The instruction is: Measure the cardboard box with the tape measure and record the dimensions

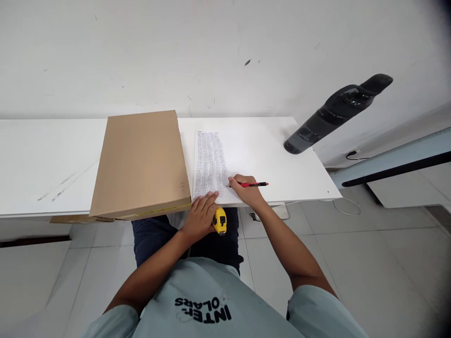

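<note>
My right hand (245,188) is closed round a red and black pen (254,184), its tip at the bottom of a sheet of paper (210,162) filled with small writing. My left hand (202,214) lies at the paper's near edge with its fingers stretched forward onto the sheet. A yellow tape measure (220,220) sits by its thumb side at the table's front edge; I cannot tell whether the hand grips it. A flat brown cardboard box (141,164) lies just left of the paper.
A white table (45,164) runs along a white wall. A dark cylindrical bottle-like object (334,112) leans at the table's right end. Cables (347,206) lie on the tiled floor to the right. A brown board (81,219) shows under the table.
</note>
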